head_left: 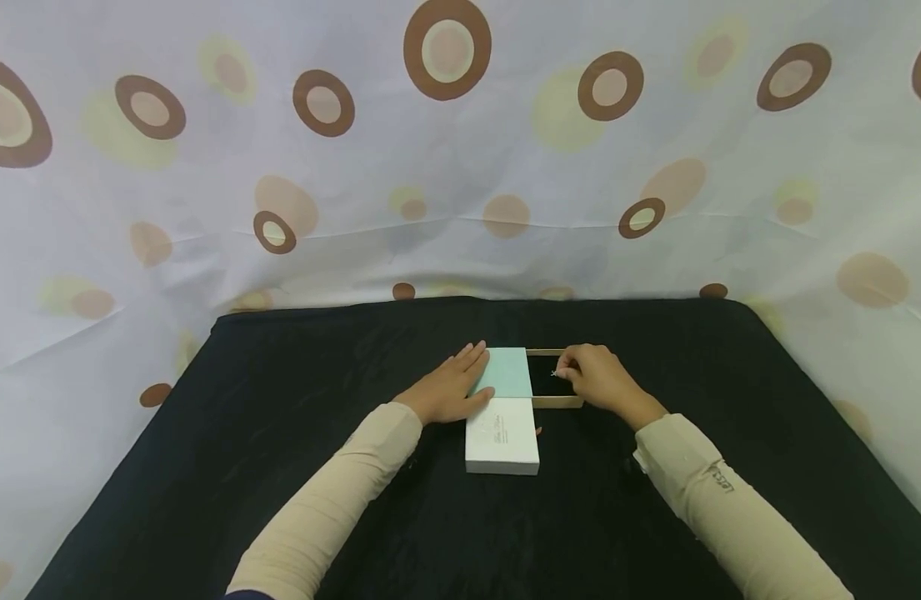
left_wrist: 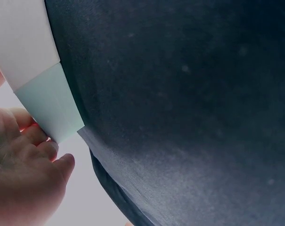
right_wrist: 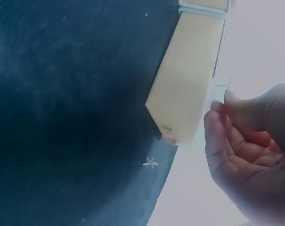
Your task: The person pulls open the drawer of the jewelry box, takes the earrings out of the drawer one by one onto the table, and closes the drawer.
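Note:
A box with a pale green top (head_left: 508, 372) lies on the black cloth, its shallow cream-sided tray (head_left: 558, 402) pulled out to the right. My left hand (head_left: 454, 392) rests on the box's left part, fingers fairly straight and thumb apart. Over the tray's dark inside, my right hand (head_left: 598, 379) pinches a small silvery piece (head_left: 554, 373) between thumb and fingertips; its exact kind is too small to tell. In the right wrist view, a tiny silvery star-shaped piece (right_wrist: 150, 163) lies on the cloth near the tray's corner.
A white box (head_left: 503, 437) with small printed lettering stands against the green one, on the near side. By its right edge shows a small reddish thing (head_left: 538, 431). Black cloth (head_left: 340, 358) covers the table; a patterned curtain (head_left: 460, 183) hangs behind.

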Tool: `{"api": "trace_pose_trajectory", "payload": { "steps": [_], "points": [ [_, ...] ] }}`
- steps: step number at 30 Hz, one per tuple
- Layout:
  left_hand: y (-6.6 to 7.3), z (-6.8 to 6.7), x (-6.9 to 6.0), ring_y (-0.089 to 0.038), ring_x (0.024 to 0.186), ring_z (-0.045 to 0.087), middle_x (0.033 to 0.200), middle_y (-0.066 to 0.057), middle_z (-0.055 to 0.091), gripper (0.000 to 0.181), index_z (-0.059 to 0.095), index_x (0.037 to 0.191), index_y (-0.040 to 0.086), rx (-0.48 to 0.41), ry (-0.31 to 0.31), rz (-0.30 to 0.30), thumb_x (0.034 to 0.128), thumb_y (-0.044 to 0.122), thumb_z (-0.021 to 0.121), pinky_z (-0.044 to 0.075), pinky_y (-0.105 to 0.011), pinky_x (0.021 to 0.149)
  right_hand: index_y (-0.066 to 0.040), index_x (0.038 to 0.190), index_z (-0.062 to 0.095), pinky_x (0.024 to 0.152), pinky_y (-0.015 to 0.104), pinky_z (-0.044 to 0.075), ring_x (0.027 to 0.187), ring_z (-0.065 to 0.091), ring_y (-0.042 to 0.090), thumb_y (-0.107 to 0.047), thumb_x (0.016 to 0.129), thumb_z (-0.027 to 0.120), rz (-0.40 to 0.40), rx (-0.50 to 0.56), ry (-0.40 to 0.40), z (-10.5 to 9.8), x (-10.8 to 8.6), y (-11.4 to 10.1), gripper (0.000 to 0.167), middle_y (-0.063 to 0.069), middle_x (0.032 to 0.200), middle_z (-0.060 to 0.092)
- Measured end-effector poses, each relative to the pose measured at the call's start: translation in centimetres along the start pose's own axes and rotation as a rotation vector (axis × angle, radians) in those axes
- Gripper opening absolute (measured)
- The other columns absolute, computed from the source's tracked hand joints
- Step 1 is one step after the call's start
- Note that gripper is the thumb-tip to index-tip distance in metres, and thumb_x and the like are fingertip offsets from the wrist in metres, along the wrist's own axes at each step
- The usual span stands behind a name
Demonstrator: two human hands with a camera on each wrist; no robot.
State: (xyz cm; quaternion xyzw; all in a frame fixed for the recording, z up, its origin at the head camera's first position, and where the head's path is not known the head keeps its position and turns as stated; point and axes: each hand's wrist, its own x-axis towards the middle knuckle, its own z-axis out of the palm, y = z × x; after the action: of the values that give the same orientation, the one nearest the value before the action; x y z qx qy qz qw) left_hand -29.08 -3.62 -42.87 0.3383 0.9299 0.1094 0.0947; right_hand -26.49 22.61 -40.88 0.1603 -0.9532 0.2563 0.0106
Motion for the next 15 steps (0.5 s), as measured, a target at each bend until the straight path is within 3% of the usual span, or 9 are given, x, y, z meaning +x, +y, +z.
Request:
{"api": "trace_pose_trajectory", "payload": {
  "steps": [9, 15],
  "points": [
    [-0.2, 0.2, 0.2, -0.021, 0.148, 0.004, 0.162, -0.003, 0.004, 0.069, 0.012, 0.155, 0.009, 0.004, 0.005, -0.005, 0.1013, 0.048, 0.032, 0.013, -0.039, 0.119, 0.002, 0.089, 0.065, 0.054, 0.031, 0.040, 0.054, 0.047, 0.015, -0.005, 0.094, 0.059, 0.003, -0.005, 0.070, -0.5, -0.6, 1.0, 0.011, 0.009, 0.076, 0.062],
    [-0.2, 0.3, 0.2, -0.020, 0.148, 0.003, 0.162, -0.003, 0.004, 0.069, 0.012, 0.155, 0.010, 0.000, 0.003, -0.009, 0.1013, 0.048, 0.032, 0.012, -0.038, 0.119, 0.002, 0.088, 0.065, 0.053, 0.031, 0.040, 0.056, 0.048, 0.016, -0.005, 0.094, 0.059, 0.052, -0.042, 0.089, -0.7, -0.8, 2.3, 0.010, 0.011, 0.078, 0.063]
  ]
}}
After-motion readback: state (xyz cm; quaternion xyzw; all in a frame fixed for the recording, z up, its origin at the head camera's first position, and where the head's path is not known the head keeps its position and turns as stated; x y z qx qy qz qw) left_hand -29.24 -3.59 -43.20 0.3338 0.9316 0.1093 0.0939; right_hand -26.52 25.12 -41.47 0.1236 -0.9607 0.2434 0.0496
